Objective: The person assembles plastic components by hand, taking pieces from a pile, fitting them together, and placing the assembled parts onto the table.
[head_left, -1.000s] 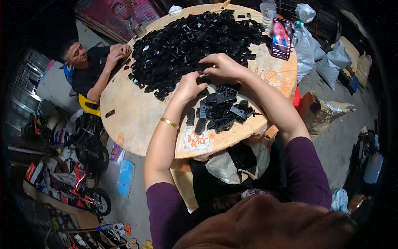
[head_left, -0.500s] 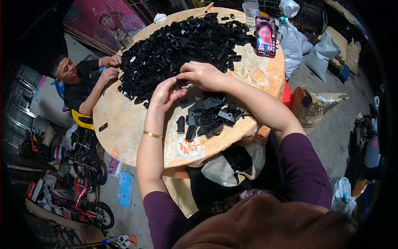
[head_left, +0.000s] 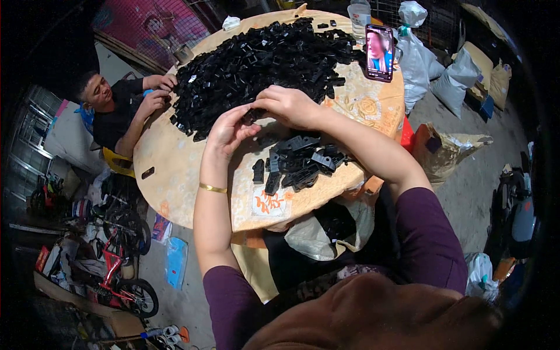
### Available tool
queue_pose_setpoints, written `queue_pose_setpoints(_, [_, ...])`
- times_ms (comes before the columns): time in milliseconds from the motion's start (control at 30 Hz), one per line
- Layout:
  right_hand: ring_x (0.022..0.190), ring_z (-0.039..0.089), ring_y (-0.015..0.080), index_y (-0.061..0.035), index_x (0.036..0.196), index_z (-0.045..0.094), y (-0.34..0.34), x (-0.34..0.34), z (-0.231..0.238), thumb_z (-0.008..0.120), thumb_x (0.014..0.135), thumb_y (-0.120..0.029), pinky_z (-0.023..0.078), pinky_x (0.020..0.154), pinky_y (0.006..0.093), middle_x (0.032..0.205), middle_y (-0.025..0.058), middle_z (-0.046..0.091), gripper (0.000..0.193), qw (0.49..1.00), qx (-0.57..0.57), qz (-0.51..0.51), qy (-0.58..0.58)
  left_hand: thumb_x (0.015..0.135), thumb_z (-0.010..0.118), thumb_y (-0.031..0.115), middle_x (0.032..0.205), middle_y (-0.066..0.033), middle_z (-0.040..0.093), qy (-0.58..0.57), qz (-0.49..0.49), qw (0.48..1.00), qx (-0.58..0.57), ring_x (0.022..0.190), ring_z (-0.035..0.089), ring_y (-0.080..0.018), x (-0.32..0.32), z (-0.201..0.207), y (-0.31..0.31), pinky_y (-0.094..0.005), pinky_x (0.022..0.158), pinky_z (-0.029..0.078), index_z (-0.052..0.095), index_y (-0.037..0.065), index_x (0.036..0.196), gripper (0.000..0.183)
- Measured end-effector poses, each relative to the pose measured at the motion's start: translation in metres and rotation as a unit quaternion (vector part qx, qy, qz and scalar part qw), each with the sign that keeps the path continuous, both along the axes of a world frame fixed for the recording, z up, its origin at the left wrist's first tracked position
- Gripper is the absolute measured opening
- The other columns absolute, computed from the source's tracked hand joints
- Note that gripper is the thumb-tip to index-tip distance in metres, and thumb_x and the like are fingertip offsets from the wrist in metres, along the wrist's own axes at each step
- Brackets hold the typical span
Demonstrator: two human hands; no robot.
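Over the near edge of a large heap of black plastic parts (head_left: 262, 64), my two hands meet at the fingertips. My left hand (head_left: 229, 129), with a gold bangle at its wrist, is closed in a pinch, its palm partly turned up. My right hand (head_left: 290, 107) reaches in from the right, back upward, thumb and fingers pressed together. Whatever small piece they hold is mostly hidden by the fingers. Nearer to me, below the hands, lies a smaller pile of longer black plastic pieces (head_left: 300, 165), some with slots.
A round table with a patterned cloth (head_left: 169, 169) bears everything. A phone (head_left: 379, 52) playing video leans by a clear plastic jug (head_left: 359, 14). Across on the left, a co-worker (head_left: 119, 111) handles parts. An open sack (head_left: 315, 239) hangs at the near edge; filled sacks (head_left: 458, 81) stand right.
The view has shifted slightly. My hands stay together in almost the same pose over the heap. The co-worker's fingers have moved a little, and the phone's picture differs.
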State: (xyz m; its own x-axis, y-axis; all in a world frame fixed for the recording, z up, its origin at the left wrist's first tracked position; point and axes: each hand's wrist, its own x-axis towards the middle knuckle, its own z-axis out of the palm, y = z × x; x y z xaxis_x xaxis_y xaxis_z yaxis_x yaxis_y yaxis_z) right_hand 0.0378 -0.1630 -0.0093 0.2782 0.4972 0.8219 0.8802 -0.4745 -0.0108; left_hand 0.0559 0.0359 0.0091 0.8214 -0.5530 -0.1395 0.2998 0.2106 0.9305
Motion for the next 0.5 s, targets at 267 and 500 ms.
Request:
queue_pose_setpoints(267, [0.084,0.054,0.0225,-0.0049,0.093,0.057,-0.003,0.0,-0.001,0.062,0.064,-0.009,0.048,0.07,0.0307,0.09,0.0059,0.057,0.029,0.999,-0.036,-0.039,0.0,0.087,0.048,0.017,0.086,-0.0108,0.057,-0.009,0.017,0.999,0.026,0.07,0.061,-0.0194,-0.014,0.006,-0.016,-0.0264,0.061,0.054,0.054,-0.003,0.098,0.024])
queue_pose_setpoints(500, [0.089,0.055,0.0257,-0.0057,0.102,0.059,-0.007,0.012,-0.001,0.07,0.065,-0.013,0.047,0.074,0.0312,0.1,0.0095,0.056,0.039,0.993,0.045,0.048,0.097,0.082,0.056,0.011,0.086,-0.0067,0.06,-0.154,0.066,0.98,0.11,0.072,0.059,-0.0118,-0.025,0.0,-0.031,-0.0215,0.06,0.05,0.053,-0.003,0.104,0.026])
